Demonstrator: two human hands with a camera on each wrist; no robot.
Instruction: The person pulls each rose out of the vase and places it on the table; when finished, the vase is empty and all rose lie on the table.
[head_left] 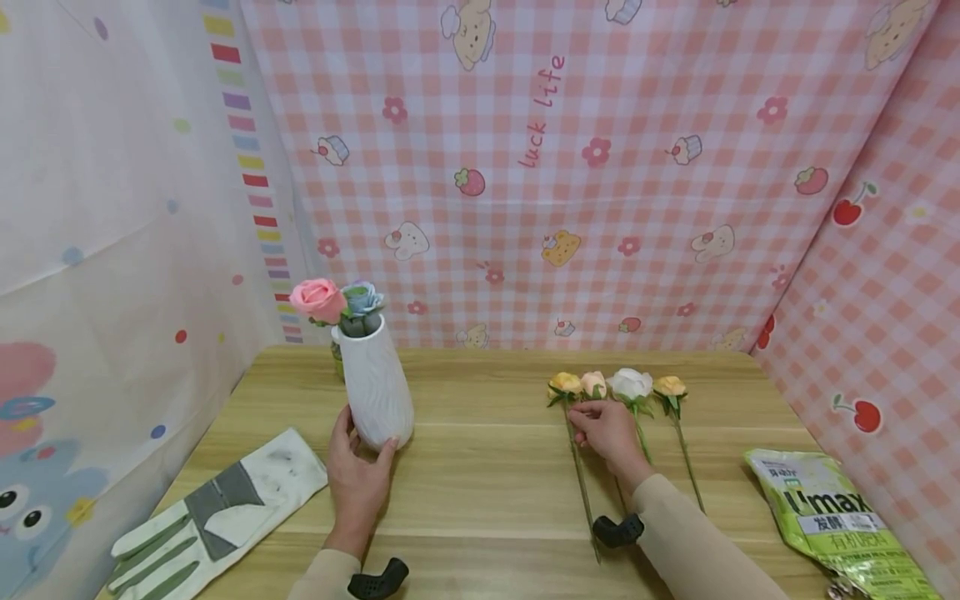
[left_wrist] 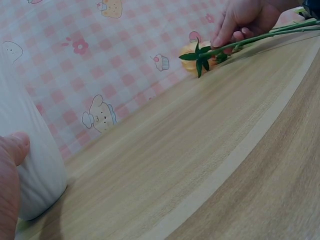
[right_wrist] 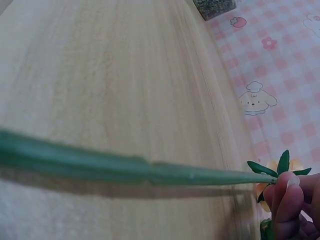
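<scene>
My left hand (head_left: pixel 360 487) grips the lower part of a white ribbed vase (head_left: pixel 377 387), which stands on the wooden table. A pink rose (head_left: pixel 318 300) and a blue rose (head_left: pixel 363 298) rise from its mouth. On the right, several artificial roses lie in a row. The thumb and fingertips of my right hand (head_left: pixel 611 435) pinch the stem of the leftmost yellow rose (head_left: pixel 566 383), just below its bloom; the right wrist view shows its green stem (right_wrist: pixel 115 167) over the tabletop. Beside it lie a peach rose (head_left: pixel 593 384), a white rose (head_left: pixel 632 383) and another yellow rose (head_left: pixel 671 386).
A white and grey glove (head_left: pixel 225 508) lies at the table's left. At the right edge is a green printed bag (head_left: pixel 832 517). Behind the vase, a small container (right_wrist: pixel 215 6) with dark green contents is partly seen. Checked pink cloth (head_left: pixel 525 200) hangs behind the table.
</scene>
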